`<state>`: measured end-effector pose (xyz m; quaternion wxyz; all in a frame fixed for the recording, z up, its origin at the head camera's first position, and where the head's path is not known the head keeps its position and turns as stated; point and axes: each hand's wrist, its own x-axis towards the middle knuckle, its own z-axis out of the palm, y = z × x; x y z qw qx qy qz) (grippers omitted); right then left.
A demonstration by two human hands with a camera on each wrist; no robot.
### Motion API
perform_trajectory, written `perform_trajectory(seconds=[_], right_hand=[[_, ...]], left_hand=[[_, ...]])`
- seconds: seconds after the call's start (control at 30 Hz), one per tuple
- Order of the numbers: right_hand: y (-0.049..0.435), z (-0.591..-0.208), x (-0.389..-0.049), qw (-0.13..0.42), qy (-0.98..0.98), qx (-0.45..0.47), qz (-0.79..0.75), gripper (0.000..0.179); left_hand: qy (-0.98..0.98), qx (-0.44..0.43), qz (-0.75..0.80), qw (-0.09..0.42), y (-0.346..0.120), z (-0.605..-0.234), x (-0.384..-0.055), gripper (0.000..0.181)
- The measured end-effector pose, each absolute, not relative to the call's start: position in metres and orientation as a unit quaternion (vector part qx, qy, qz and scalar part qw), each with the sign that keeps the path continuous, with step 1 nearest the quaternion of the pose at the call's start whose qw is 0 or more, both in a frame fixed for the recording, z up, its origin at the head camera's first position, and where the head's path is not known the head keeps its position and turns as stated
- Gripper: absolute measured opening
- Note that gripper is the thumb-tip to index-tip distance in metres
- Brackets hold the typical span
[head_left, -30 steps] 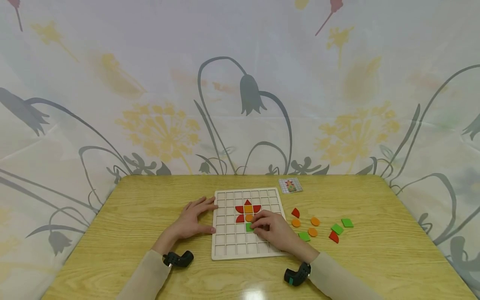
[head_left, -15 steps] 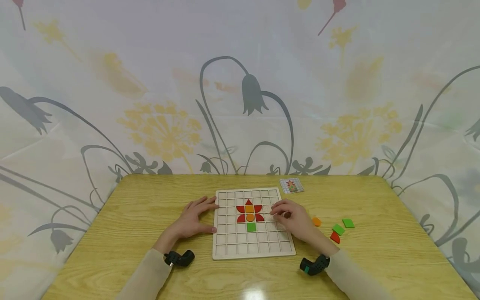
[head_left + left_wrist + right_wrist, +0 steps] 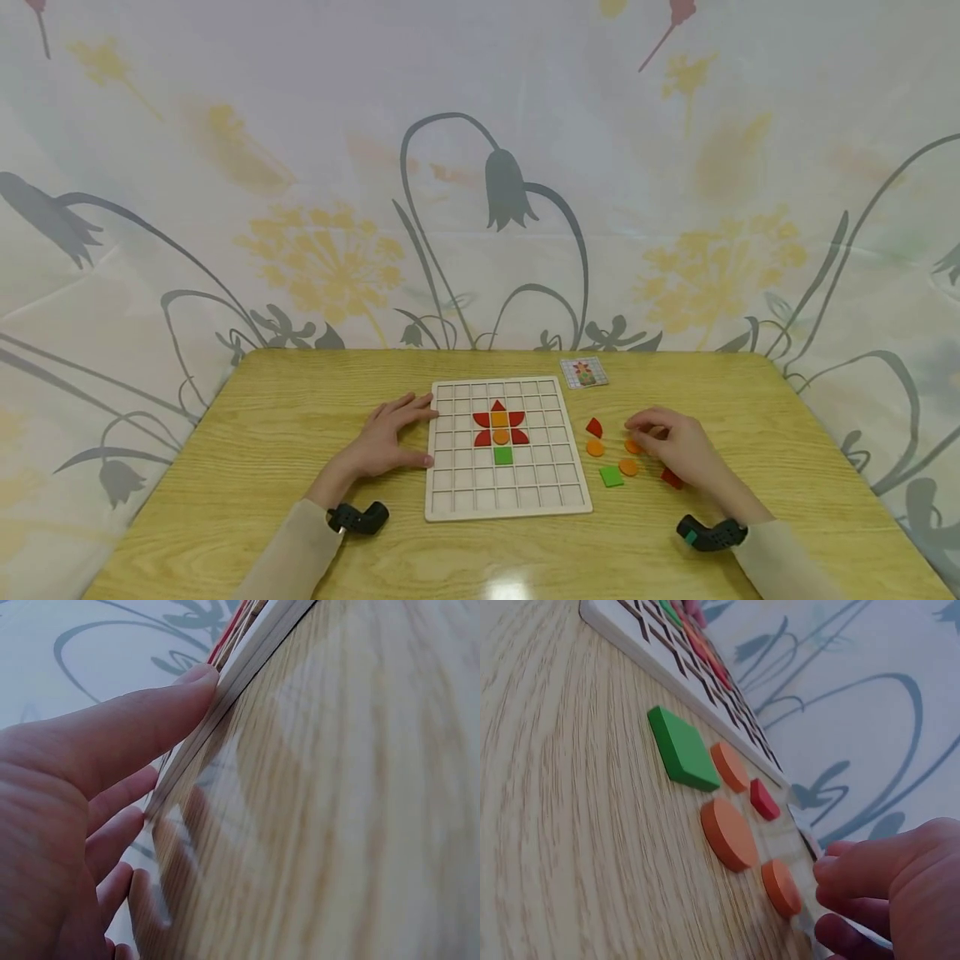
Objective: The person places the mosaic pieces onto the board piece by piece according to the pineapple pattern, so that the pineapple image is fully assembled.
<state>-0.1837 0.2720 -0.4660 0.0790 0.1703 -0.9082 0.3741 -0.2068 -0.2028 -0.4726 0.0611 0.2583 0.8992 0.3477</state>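
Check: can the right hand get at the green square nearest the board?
Probably yes: the right hand is nearby and nothing covers the green square; the orange disc close beside it lies flat, so should hardly block.

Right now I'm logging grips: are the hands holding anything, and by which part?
Nothing visibly held: the left hand only touches the left edge of the grid board; no piece shows in the right hand.
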Motion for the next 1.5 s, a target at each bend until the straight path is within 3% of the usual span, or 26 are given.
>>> perform_trajectory(seconds=[0.33, 0.73, 1.5], right_hand=[[0.288, -0.462, -0.183, 0.001, -0.915, 0.19, 0.357, 0.017], [0.291, -0.457, -0.187, -0.053, -0.91, 0.203, 0.358, 0.024], [0.287, -0.458, -0.191, -0.088, -0.892, 0.152, 0.416, 0.015]], left_hand=[[0.899, 0.263, 0.347, 0.055, -0.202, -0.471, -0.206, 0.07], [0.9, 0.258, 0.347, 0.057, -0.201, -0.473, -0.206, 0.068], [0.901, 0.259, 0.343, 0.058, -0.201, -0.47, -0.204, 0.069]])
